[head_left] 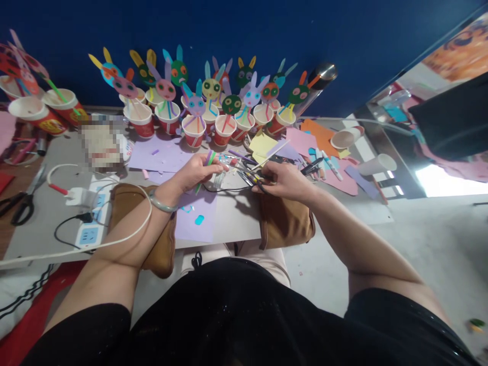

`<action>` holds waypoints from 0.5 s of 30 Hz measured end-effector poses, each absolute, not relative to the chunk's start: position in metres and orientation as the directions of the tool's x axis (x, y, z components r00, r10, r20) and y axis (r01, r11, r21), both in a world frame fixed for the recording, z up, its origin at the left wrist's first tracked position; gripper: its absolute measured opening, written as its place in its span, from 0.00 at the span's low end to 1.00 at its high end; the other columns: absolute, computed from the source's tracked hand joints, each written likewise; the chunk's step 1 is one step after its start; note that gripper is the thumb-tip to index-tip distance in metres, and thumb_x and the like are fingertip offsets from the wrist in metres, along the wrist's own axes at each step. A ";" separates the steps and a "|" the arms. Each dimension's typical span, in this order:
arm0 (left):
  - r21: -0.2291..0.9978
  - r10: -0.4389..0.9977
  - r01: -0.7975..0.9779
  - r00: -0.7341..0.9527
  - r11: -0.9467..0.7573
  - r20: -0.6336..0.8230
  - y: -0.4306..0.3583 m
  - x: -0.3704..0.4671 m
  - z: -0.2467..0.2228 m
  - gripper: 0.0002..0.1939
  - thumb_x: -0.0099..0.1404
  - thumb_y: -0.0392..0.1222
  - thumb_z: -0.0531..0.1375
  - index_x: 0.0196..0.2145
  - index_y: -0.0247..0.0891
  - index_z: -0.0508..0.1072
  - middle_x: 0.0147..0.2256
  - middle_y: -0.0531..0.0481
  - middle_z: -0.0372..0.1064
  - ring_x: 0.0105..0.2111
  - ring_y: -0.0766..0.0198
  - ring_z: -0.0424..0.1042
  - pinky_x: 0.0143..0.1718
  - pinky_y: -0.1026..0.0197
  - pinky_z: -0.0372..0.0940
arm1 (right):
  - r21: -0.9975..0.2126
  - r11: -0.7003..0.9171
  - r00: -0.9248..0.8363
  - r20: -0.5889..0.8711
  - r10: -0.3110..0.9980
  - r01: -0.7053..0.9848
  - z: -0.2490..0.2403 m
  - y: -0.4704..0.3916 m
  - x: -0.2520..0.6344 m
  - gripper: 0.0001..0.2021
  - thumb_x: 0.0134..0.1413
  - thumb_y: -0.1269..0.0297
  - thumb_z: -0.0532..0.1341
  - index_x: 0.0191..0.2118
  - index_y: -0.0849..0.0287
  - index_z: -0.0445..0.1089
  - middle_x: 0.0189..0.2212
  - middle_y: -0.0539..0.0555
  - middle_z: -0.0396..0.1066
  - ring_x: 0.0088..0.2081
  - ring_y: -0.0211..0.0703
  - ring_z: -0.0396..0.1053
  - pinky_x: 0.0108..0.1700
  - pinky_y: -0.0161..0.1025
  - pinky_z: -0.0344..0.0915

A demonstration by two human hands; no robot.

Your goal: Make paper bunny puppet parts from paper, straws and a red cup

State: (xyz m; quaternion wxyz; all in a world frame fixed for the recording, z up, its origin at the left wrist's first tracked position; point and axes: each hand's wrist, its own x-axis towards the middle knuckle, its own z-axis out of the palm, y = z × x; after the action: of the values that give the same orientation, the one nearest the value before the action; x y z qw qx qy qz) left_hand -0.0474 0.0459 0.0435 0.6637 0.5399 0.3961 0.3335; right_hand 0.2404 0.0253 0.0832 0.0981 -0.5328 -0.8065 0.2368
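Some slim purple and green strips [210, 158] are held by the left hand [199, 171], the right hand's [284, 180] grip unclear.

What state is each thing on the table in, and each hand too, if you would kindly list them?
Left hand: pinching coloured strips
Right hand: fingers bent over tools, grip unclear
Rabbit cups: upright, paper rabbits standing in them
Loose cup: on its side
Power strip: black plug inserted
Left-side scissors: lying down
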 end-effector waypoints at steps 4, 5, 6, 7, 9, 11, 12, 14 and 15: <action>0.984 0.871 -0.006 0.466 0.178 -0.154 0.047 -0.048 0.041 0.13 0.57 0.47 0.69 0.32 0.34 0.75 0.18 0.63 0.51 0.17 0.75 0.46 0.21 0.62 0.39 | -0.480 0.336 -0.431 -0.100 0.897 0.810 0.082 0.030 0.233 0.23 0.46 0.42 0.70 0.28 0.53 0.61 0.21 0.47 0.65 0.25 0.39 0.60 0.33 0.38 0.53; 0.984 0.870 -0.006 0.467 0.180 -0.156 0.047 -0.048 0.041 0.13 0.57 0.47 0.69 0.31 0.34 0.74 0.18 0.63 0.51 0.17 0.75 0.46 0.21 0.62 0.39 | -0.477 0.340 -0.433 -0.098 0.896 0.811 0.083 0.031 0.231 0.23 0.46 0.42 0.70 0.28 0.54 0.61 0.21 0.47 0.65 0.25 0.39 0.60 0.33 0.38 0.53; 0.983 0.870 -0.008 0.467 0.182 -0.157 0.046 -0.048 0.041 0.13 0.56 0.47 0.69 0.30 0.35 0.73 0.18 0.63 0.51 0.17 0.75 0.46 0.21 0.62 0.38 | -0.476 0.343 -0.436 -0.097 0.895 0.810 0.083 0.032 0.229 0.23 0.46 0.42 0.70 0.28 0.54 0.61 0.21 0.47 0.65 0.25 0.38 0.59 0.33 0.39 0.53; 0.983 0.870 -0.012 0.467 0.183 -0.156 0.046 -0.048 0.041 0.13 0.56 0.47 0.69 0.29 0.36 0.72 0.18 0.63 0.51 0.17 0.75 0.46 0.21 0.62 0.38 | -0.476 0.346 -0.439 -0.098 0.893 0.809 0.084 0.033 0.227 0.23 0.46 0.42 0.70 0.27 0.54 0.62 0.21 0.47 0.64 0.25 0.38 0.58 0.33 0.39 0.52; 0.983 0.869 -0.023 0.473 0.181 -0.149 0.046 -0.048 0.041 0.13 0.55 0.46 0.69 0.28 0.37 0.70 0.17 0.63 0.52 0.17 0.75 0.47 0.20 0.62 0.39 | -0.484 0.349 -0.446 -0.097 0.890 0.802 0.084 0.035 0.224 0.22 0.45 0.42 0.70 0.27 0.54 0.62 0.21 0.47 0.63 0.26 0.38 0.57 0.33 0.39 0.52; 0.983 0.865 -0.032 0.480 0.179 -0.142 0.046 -0.048 0.041 0.13 0.54 0.46 0.69 0.28 0.37 0.70 0.17 0.63 0.52 0.16 0.75 0.47 0.20 0.62 0.39 | -0.498 0.351 -0.451 -0.094 0.887 0.793 0.085 0.036 0.222 0.23 0.44 0.42 0.70 0.26 0.54 0.62 0.21 0.47 0.63 0.26 0.38 0.57 0.33 0.39 0.51; 0.984 0.864 -0.032 0.483 0.178 -0.141 0.046 -0.048 0.042 0.13 0.54 0.46 0.69 0.28 0.37 0.71 0.17 0.63 0.52 0.16 0.75 0.47 0.20 0.62 0.39 | -0.505 0.350 -0.453 -0.092 0.887 0.789 0.085 0.037 0.221 0.23 0.43 0.42 0.70 0.26 0.54 0.62 0.21 0.47 0.63 0.26 0.38 0.56 0.33 0.39 0.51; 0.984 0.861 -0.026 0.489 0.178 -0.143 0.046 -0.047 0.042 0.13 0.55 0.47 0.68 0.31 0.34 0.74 0.18 0.63 0.52 0.17 0.75 0.46 0.20 0.62 0.38 | -0.521 0.349 -0.457 -0.093 0.884 0.779 0.084 0.039 0.220 0.23 0.43 0.42 0.70 0.26 0.54 0.62 0.21 0.47 0.63 0.27 0.39 0.57 0.33 0.38 0.51; 0.984 0.859 -0.022 0.491 0.178 -0.145 0.046 -0.047 0.042 0.14 0.55 0.47 0.68 0.33 0.33 0.75 0.18 0.64 0.51 0.17 0.75 0.46 0.20 0.62 0.38 | -0.527 0.346 -0.459 -0.094 0.884 0.776 0.084 0.039 0.220 0.22 0.43 0.43 0.70 0.26 0.54 0.63 0.21 0.47 0.63 0.27 0.39 0.57 0.33 0.38 0.51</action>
State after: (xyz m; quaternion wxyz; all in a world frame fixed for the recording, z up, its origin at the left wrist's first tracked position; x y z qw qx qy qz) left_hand -0.0473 0.0462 0.0420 0.6663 0.5490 0.3811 0.3307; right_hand 0.2201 0.0394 0.0841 0.1041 -0.5097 -0.8139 0.2588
